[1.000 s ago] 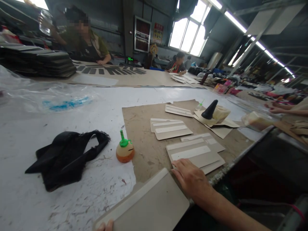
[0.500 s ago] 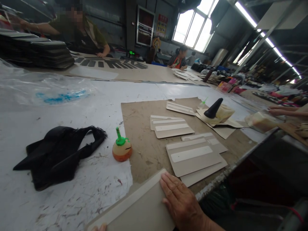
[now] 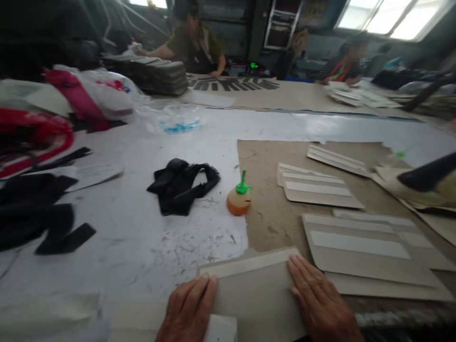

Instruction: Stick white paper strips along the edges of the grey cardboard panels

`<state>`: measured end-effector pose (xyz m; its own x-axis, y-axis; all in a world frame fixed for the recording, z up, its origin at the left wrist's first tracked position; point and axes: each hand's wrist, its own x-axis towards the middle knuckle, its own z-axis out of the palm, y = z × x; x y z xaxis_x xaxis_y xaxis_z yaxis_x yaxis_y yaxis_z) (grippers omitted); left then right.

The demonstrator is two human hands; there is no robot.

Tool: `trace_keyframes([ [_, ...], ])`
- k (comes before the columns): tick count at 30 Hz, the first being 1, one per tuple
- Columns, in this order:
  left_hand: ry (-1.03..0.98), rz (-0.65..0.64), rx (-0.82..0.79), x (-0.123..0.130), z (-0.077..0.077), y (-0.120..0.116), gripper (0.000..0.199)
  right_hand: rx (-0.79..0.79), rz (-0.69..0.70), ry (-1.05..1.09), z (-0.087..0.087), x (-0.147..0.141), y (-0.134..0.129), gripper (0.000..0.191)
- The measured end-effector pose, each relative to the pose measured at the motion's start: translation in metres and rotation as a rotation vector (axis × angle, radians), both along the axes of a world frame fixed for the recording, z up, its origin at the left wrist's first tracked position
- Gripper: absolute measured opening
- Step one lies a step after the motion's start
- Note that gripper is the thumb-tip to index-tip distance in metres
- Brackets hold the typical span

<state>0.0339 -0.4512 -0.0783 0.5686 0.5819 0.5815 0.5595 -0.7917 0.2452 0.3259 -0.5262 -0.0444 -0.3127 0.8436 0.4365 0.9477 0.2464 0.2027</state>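
Note:
A beige cardboard panel [image 3: 258, 299] with a pale strip [image 3: 249, 263] along its far edge lies in front of me. My left hand [image 3: 190, 306] rests on its left edge, fingertips at the strip's left end and thumb hidden. On the right edge lies my right hand [image 3: 320, 299], fingers stretched out flat over the far corner. Neither hand is closed around the panel. Beyond them stands a round squeeze bottle [image 3: 238, 199] with a green nozzle and orange contents. Several similar panels [image 3: 359, 244] with pale strips lie to the right, some overlapping.
Black fabric pieces [image 3: 181, 185] lie left of the bottle, with more black strips [image 3: 35, 209] farther left. Plastic bags [image 3: 107, 92] sit at the back left. A black cone-shaped object [image 3: 431, 171] is at the right. Two people [image 3: 195, 42] work across the table.
The view has swung left, so the tabletop things appear farther right. My left hand, barely showing before, now lies on the panel's left edge. My right hand stays on the right edge.

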Motion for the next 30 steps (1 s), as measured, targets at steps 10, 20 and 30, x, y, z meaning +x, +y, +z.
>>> trace_keyframes([
  [10,0.005,0.095,0.147,0.001,0.008,-0.003,0.037,0.041,0.063,-0.050,-0.006,0.010,0.003,0.054],
  [20,0.258,-0.100,0.284,0.035,0.039,-0.009,0.033,0.095,0.015,0.018,0.003,-0.005,0.008,0.033],
  [30,0.166,-0.040,0.370,0.056,-0.002,-0.003,0.046,0.070,-0.077,0.222,0.013,0.004,0.014,0.033],
])
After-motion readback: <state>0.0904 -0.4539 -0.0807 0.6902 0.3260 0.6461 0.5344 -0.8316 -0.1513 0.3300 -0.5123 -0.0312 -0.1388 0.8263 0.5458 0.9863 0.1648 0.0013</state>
